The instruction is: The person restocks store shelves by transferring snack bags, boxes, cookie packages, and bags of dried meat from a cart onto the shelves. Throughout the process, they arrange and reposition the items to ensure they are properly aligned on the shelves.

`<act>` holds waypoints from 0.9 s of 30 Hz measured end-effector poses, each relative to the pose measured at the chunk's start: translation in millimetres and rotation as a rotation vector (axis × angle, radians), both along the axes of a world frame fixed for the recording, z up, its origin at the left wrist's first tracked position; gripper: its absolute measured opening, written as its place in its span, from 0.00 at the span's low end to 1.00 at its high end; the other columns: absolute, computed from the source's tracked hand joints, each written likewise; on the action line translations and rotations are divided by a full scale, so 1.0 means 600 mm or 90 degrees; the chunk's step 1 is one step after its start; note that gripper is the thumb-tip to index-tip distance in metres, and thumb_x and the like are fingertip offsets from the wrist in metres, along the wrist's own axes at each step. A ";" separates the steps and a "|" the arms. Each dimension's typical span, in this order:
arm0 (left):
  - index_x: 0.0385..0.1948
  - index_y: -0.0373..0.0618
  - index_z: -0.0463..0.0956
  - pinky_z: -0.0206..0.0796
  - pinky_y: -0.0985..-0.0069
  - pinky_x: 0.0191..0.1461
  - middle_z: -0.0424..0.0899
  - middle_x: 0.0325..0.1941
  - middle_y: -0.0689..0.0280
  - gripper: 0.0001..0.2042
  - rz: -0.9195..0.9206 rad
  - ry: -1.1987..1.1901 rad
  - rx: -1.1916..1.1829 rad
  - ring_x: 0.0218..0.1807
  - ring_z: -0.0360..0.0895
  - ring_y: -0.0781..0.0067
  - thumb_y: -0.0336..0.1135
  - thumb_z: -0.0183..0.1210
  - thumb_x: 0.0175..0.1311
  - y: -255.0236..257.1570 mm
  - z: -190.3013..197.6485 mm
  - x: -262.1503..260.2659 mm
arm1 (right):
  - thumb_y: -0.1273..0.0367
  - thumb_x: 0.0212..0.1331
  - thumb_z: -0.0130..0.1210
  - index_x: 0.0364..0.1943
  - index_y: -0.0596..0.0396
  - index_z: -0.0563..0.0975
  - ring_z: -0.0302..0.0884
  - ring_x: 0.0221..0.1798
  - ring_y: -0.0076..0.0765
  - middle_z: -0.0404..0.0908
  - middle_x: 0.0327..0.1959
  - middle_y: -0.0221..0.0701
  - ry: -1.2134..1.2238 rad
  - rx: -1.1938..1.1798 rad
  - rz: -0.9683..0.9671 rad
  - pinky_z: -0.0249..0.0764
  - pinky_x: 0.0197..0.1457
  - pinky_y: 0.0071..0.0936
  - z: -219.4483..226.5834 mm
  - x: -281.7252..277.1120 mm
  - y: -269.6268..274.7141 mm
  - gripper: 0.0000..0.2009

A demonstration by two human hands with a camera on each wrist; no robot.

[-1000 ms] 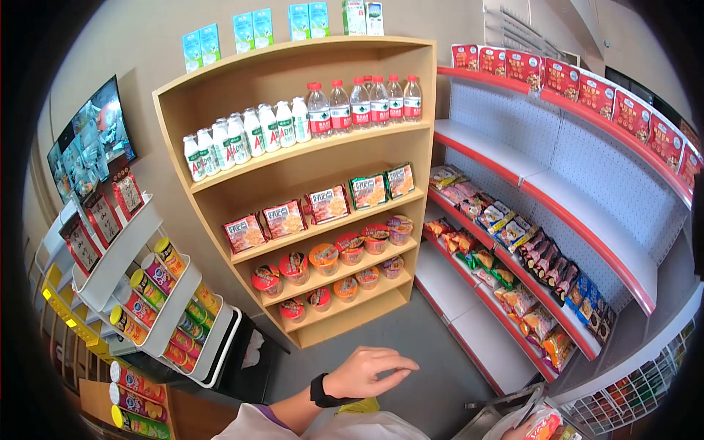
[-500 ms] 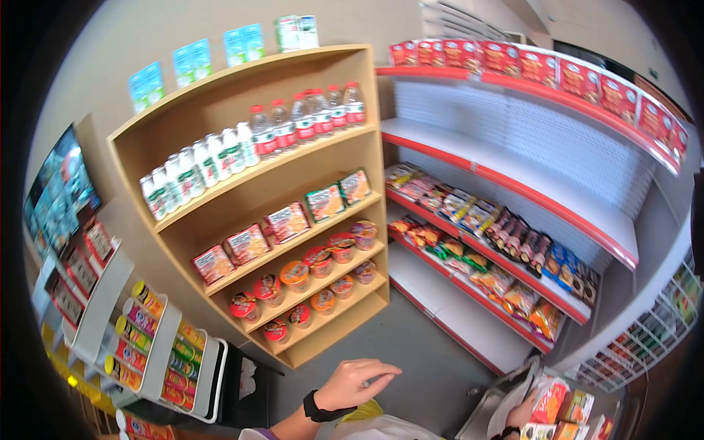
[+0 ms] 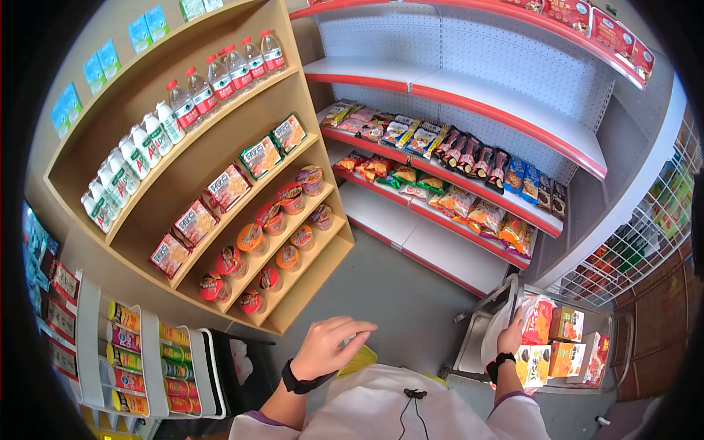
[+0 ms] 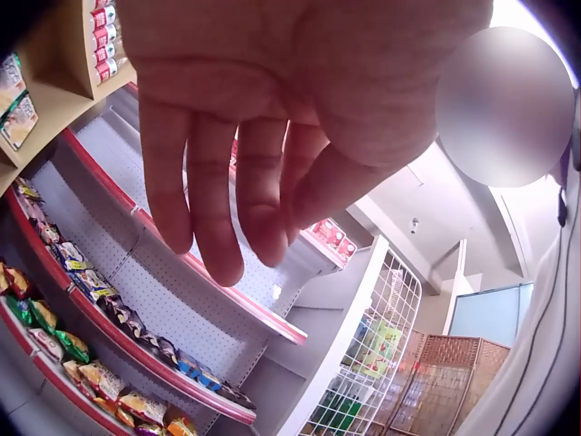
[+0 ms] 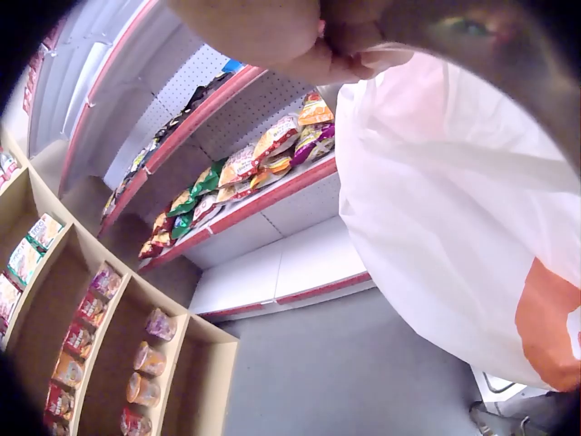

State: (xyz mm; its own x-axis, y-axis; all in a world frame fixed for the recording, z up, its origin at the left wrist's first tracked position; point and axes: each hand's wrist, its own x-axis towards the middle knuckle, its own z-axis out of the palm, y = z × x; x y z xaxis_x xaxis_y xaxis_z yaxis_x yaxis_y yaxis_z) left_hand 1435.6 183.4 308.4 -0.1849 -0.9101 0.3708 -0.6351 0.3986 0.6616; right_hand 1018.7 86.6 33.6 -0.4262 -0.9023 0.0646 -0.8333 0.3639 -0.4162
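My left hand hovers in the air over the grey floor, fingers relaxed and slightly spread, holding nothing; a black band is on its wrist. In the left wrist view the left hand shows its empty palm and hanging fingers. My right hand grips the top of a white plastic bag at the shopping cart. In the right wrist view the fingers pinch the gathered top of the white plastic bag, which hangs down with an orange print on it.
The cart holds an orange snack pack and several boxes. A wooden shelf carries water bottles, noodle packs and cup noodles. Red-edged shelves hold snack bags. A white rack of chip cans stands at the left.
The view has swung down and to the right, bringing the cart and my right hand on the bag fully into sight. My left hand stays raised and empty.
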 end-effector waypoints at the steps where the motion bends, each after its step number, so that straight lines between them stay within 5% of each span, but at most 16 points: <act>1: 0.35 0.44 0.79 0.68 0.72 0.28 0.79 0.24 0.63 0.06 -0.010 -0.006 -0.002 0.25 0.76 0.64 0.27 0.57 0.57 -0.001 0.000 -0.001 | 0.83 0.48 0.44 0.69 0.45 0.49 0.72 0.47 0.58 0.67 0.50 0.48 0.004 0.005 0.007 0.70 0.47 0.45 0.002 0.002 0.001 0.40; 27: 0.41 0.46 0.75 0.71 0.65 0.40 0.80 0.34 0.60 0.09 -0.046 -0.089 0.028 0.36 0.78 0.58 0.36 0.51 0.64 -0.002 -0.042 0.009 | 0.83 0.45 0.42 0.70 0.46 0.49 0.68 0.54 0.63 0.62 0.62 0.52 -0.014 -0.020 0.031 0.69 0.50 0.46 -0.051 -0.029 -0.013 0.40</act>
State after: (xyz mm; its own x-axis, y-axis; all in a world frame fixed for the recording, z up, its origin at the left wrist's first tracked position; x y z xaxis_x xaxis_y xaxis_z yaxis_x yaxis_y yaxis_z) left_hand 1441.2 182.2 283.5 -0.2973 -0.9075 0.2967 -0.6929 0.4189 0.5869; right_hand 1001.4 79.1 2.9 -0.3830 -0.9198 0.0849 -0.8406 0.3090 -0.4448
